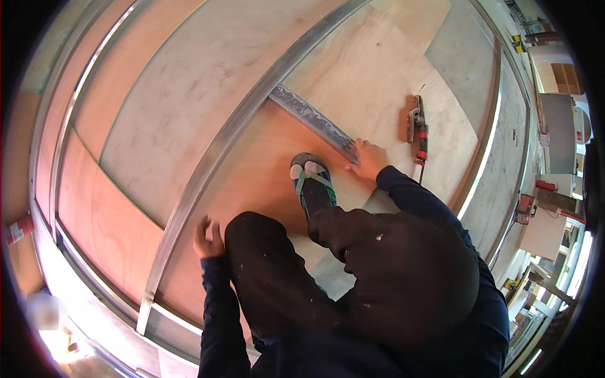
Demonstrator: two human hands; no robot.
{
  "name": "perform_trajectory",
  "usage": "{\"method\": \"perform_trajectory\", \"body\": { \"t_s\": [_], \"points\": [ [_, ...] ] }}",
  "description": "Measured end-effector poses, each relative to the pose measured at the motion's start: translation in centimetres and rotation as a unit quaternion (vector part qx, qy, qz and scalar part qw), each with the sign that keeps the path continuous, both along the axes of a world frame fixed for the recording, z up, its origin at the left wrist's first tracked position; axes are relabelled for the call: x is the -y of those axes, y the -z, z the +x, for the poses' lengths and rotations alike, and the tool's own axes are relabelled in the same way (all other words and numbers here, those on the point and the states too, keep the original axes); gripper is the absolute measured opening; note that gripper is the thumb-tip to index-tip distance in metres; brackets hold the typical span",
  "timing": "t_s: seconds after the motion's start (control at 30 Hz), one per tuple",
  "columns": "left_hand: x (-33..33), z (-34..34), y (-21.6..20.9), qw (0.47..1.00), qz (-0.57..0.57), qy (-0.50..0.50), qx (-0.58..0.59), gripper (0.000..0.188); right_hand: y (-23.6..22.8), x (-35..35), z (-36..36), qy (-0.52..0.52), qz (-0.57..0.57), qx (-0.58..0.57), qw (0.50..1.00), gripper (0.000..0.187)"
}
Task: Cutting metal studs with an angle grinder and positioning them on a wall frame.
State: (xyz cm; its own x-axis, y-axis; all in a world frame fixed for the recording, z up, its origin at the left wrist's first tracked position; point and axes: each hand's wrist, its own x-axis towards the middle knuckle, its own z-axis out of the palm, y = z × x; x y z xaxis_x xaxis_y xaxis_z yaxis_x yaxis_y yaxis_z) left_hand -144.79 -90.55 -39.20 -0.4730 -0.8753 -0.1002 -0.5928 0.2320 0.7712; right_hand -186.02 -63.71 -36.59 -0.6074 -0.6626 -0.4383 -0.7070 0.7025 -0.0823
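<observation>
My right hand (372,160) grips the free end of a short grey metal bar (314,121), thumb on one side and fingers on the other. The bar lies slantwise over plywood sheeting (378,69), and its far end meets a long metal frame rail (222,138). My left hand (208,238) hangs beside my left knee, close to that rail, its fingers apart and nothing in them. Between my hands, one sandalled foot (312,179) rests on the plywood near the bar.
A red and black corded power tool (418,129) lies on the plywood to the right of my right hand. Another metal rail (85,82) runs along the left. Boxes (558,132) and loose tools crowd the far right edge.
</observation>
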Motion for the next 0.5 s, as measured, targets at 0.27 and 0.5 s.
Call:
{"method": "perform_trajectory", "body": {
  "t_s": [0.27,0.5],
  "points": [
    [-4.6,-25.9,-1.1,0.95,-0.012,0.312,0.023,0.066,-0.2,-0.3,-0.9,-0.017,-0.075,0.043,0.996,0.057],
    [-8.7,-30.7,1.1,0.944,0.016,0.329,-0.011,0.097,-0.2,-0.8,-0.9,-0.017,-0.081,0.055,0.995,0.052]
  ]
}}
